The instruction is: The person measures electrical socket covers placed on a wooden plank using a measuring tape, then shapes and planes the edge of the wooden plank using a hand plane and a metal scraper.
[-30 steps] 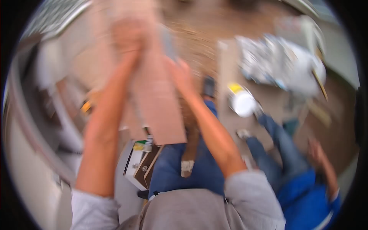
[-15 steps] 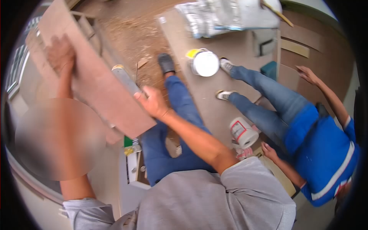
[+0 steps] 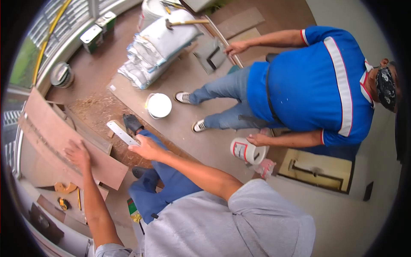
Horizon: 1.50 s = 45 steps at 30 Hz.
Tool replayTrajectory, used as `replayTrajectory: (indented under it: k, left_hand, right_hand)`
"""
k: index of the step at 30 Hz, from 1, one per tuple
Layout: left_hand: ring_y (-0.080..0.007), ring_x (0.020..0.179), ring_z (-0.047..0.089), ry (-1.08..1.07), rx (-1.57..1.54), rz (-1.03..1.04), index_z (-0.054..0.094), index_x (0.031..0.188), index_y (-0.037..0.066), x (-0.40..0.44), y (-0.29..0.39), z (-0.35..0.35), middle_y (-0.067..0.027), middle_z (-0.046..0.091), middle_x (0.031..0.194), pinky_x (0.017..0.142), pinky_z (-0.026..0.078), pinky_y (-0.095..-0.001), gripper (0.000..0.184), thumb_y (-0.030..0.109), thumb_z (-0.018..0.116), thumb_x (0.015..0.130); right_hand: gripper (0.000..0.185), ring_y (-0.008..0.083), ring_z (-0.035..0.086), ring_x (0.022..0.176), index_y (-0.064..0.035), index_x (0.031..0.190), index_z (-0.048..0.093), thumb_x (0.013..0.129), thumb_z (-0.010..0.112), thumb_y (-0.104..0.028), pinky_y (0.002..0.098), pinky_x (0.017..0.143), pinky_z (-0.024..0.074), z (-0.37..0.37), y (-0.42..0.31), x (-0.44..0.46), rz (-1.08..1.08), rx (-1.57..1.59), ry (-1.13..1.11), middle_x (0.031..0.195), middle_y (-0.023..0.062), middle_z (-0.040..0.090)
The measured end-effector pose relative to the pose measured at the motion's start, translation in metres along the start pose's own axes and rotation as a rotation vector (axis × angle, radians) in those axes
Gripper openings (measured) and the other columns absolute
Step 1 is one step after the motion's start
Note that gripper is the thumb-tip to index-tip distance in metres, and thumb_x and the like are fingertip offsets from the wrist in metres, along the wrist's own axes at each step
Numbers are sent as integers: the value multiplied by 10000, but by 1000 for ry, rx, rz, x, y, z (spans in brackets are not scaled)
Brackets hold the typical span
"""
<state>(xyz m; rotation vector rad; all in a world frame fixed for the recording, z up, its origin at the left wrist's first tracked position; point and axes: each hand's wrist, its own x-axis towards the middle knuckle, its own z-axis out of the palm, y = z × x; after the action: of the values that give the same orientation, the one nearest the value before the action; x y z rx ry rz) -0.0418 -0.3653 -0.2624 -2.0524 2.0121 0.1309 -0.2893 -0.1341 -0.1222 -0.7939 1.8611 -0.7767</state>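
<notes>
My left hand (image 3: 78, 155) lies flat with its fingers spread on a long reddish-brown wooden board (image 3: 55, 122). The board slants from the upper left down toward my knees. My right hand (image 3: 147, 147) is closed round the near end of a long, narrow, pale tool (image 3: 122, 132). That tool has a rounded far end and small dark dots along its face; its exact kind is not clear. It is held apart from the board, on the board's right side.
A person in a blue shirt (image 3: 299, 81) stands at the right, one hand at a white tub (image 3: 248, 150). A white bucket (image 3: 159, 106), sacks (image 3: 162, 38) and a hammer (image 3: 188, 22) lie ahead. Wood shavings (image 3: 92, 107) cover the floor; a tape measure (image 3: 64, 203) is at lower left.
My view has swung, bringing the windows and more of the other person into sight. My right hand has moved the pale tool away from the board's edge; my left hand still rests on the board.
</notes>
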Motion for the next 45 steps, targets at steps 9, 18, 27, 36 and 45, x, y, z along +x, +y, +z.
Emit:
replayTrajectory:
  k: [9,18,27,36,45]
  left_hand:
    - [-403,1543,126,85,-205,-5,291,1606,227,47,-3,-31,-238,173,1660,1234,131,-525,717,577,456,1002]
    - [-425,1484,272,287,-195,8,479,1505,172,60,-6,-8,-250,370,1564,1188,199,-593,658,507,549,942]
    - [-460,1511,179,236,-330,-22,423,1543,224,55,-6,-20,-263,239,1624,1207,143,-593,636,440,549,959]
    - [-464,1516,156,215,-356,-2,415,1552,216,57,-9,-19,-266,236,1623,1203,122,-596,627,399,540,965]
    - [-488,1490,187,291,-340,19,437,1528,195,53,-7,-13,-300,267,1587,1195,131,-599,602,390,536,967]
  right_hand:
    - [468,92,581,653,-37,1063,585,981,631,-495,252,537,486,29,-19,70,198,342,-274,833,19,581]
    - [243,92,555,585,-69,1019,539,1050,579,-307,280,520,505,139,36,184,184,419,-177,733,-3,555]
    - [484,245,514,771,5,948,565,1069,446,-448,416,735,433,203,-59,280,-206,-26,-166,806,135,542]
    - [629,469,660,953,91,976,659,970,554,-529,488,839,492,288,-188,490,-517,-14,-17,974,338,673]
    - [561,441,663,902,77,1019,653,995,560,-475,475,804,499,248,-101,346,-343,8,-93,963,326,674]
